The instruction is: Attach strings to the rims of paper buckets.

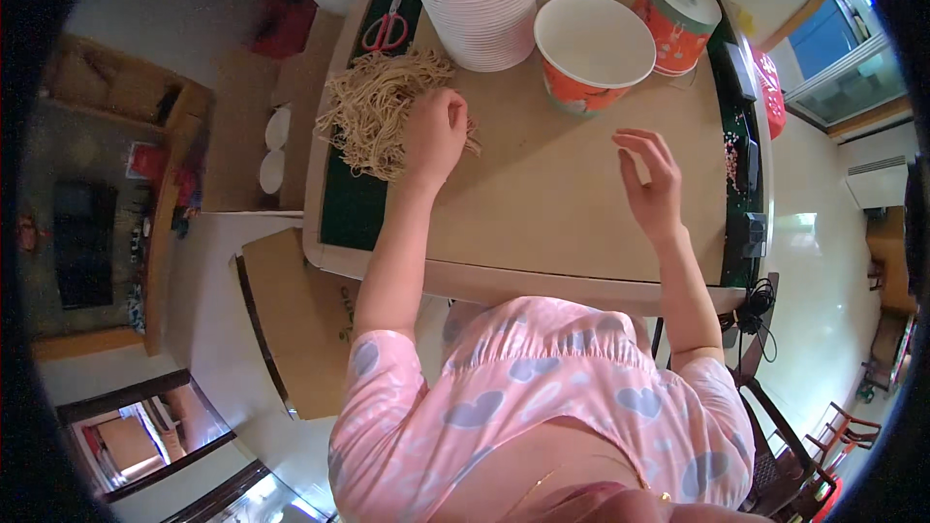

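Note:
My left hand (436,136) is at the right side of a tangled heap of thin beige cords (373,121), with its fingers curled together. Whatever is between those fingers, if anything, is hidden, though some strands show just beyond them. My right hand (651,184) hovers over the brown cardboard sheet (542,218) with thumb and fingers apart and nothing in it. Beyond the hands stands an open paper bucket (586,92), white inside and orange-red outside. Left of it rises a tall stack of nested white-rimmed buckets (475,10).
Red-handled scissors (386,31) lie behind the cord heap. An upside-down orange bucket (675,24) sits at the back right. Small colored bits (732,157) are scattered along the green right edge, near black cables (756,308). A cardboard box (300,320) is on the floor at left.

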A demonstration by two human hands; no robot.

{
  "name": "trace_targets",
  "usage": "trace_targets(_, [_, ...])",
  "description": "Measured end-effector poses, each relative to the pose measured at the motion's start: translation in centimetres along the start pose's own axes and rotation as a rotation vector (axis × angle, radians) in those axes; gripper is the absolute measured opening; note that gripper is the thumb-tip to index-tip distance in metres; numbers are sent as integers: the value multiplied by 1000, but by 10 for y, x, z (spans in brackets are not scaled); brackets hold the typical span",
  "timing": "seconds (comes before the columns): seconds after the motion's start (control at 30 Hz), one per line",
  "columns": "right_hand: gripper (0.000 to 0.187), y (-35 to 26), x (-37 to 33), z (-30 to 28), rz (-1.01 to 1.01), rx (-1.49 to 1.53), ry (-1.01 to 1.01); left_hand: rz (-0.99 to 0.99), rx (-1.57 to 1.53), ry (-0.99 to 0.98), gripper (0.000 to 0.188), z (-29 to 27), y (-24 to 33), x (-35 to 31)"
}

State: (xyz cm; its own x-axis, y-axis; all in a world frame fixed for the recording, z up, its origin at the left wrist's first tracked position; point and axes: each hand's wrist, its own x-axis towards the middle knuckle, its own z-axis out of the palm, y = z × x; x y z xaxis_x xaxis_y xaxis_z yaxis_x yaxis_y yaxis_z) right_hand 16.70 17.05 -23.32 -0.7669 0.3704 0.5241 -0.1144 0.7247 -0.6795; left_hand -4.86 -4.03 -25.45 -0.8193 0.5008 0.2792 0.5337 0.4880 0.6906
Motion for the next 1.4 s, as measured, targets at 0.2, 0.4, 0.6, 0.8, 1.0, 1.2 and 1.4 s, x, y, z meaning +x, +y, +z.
trace_targets(0.2, [33, -15, 38, 21, 25, -36, 69, 184, 678, -266, 13, 17, -21, 2])
trace_targets(0.4, [30, 23, 57, 27, -4, -237, -68, 81, 594, -403, 13, 17, -3, 3])
trace_targets(0.6, [19, 2, 18, 16, 88, -146, -126, 27, -359, -69, 7, -4, 34, -18])
trace_targets(0.8, [38, -43, -12, 7, -97, 91, -2, 128, -729, -60, 9, -41, 117, -84])
trace_targets(1.0, [49, -96, -42, 19, 181, 1122, -382, 313, -593, -300, 12, -41, 143, -120])
trace_targets(1.2, [28, -84, -54, 26, 378, 862, -202, -89, -997, -94, 16, -21, 124, -117])
trace_targets(1.4, [7, -74, -46, 31, 458, 694, -60, 301, -570, -349, 39, 5, 77, -91])
